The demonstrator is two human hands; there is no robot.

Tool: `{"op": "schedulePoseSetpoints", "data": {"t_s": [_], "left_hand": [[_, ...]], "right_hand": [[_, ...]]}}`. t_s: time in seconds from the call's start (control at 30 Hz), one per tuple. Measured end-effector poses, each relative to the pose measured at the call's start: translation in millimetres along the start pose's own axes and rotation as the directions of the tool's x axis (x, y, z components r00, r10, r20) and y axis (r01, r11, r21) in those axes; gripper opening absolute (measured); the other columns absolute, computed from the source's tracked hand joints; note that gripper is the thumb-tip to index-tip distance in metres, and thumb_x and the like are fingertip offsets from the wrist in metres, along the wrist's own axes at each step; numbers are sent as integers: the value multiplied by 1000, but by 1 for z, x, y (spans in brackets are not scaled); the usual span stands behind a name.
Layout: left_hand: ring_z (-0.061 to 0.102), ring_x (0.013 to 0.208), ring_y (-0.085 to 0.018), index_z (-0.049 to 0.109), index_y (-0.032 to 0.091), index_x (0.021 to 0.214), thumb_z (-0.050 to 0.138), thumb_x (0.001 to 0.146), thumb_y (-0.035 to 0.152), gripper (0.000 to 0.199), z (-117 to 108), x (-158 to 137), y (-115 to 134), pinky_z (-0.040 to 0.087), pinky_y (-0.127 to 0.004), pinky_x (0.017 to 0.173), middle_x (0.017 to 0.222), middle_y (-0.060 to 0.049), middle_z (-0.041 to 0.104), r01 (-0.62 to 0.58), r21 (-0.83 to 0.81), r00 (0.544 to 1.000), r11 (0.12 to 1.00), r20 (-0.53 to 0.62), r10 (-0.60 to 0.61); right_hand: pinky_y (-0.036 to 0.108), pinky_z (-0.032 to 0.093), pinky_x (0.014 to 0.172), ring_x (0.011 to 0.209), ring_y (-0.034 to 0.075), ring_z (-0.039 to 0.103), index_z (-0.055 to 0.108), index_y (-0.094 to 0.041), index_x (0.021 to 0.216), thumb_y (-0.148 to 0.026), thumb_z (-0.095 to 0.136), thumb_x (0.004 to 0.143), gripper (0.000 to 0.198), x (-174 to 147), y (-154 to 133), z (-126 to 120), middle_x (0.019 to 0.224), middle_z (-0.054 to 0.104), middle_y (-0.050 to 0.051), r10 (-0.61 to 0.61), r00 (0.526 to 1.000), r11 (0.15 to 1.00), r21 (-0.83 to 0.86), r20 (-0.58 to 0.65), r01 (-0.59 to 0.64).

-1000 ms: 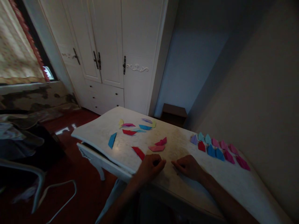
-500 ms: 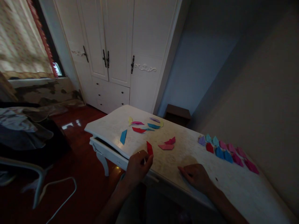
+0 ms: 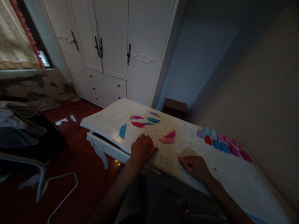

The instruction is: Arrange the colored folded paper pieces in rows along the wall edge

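So the left hand (image 3: 141, 150) has a thin, shiny-looking ring (image 3: 142, 136) on it, sitting back from the tips of the fingers (image 3: 145, 141). Kinda too small to say which finger. Right hand (image 3: 197, 168) is just plain and bare. Behind the fingers, left forearm (image 3: 125, 183) and right forearm (image 3: 225, 200) are both bare too, slim, tapering toward the wrists.

Red paper piece (image 3: 151, 143), mottled whitish tabletop (image 3: 233, 183)
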State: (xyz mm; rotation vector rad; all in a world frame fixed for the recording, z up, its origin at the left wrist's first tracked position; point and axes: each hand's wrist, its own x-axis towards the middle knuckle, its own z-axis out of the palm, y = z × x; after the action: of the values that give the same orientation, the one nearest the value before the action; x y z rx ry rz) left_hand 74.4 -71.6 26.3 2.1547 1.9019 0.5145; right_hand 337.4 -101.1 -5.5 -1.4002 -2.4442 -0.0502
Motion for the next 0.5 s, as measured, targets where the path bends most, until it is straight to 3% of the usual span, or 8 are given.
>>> {"op": "schedulePoseSetpoints", "data": {"t_s": [0.17, 0.33, 0.5], "left_hand": [[61, 103, -23, 62, 18, 111, 64, 83, 28, 29, -3, 8, -20, 45, -32, 87, 110, -10, 63, -51, -98, 996, 994, 63, 57], [59, 111, -24, 59, 16, 124, 57, 80, 8, 45, -3, 13, -37, 43, -36, 99, 117, -11, 66, -142, -230, 988, 963, 25, 152], [60, 113, -24, 55, 14, 132, 56, 78, 6, 54, -2, 16, -50, 44, -36, 99, 122, -11, 66, -159, -381, 985, 911, 3, 173]], "right_hand": [[25, 30, 50, 42, 10, 49, 53, -18, 48, -43, 32, 101, 61, 0, 1, 0, 46, 54, 0, 4, 1000, 1000, 5, -7, -4], [25, 30, 50, 42, 10, 50, 53, -19, 49, -42, 32, 101, 60, -1, 1, 0, 47, 54, -1, 2, 1000, 1000, -3, 2, -2], [25, 30, 50, 42, 11, 49, 51, -19, 49, -39, 34, 101, 58, -1, 2, 0, 47, 53, -1, -6, 1000, 1000, 15, -5, 6]]}}
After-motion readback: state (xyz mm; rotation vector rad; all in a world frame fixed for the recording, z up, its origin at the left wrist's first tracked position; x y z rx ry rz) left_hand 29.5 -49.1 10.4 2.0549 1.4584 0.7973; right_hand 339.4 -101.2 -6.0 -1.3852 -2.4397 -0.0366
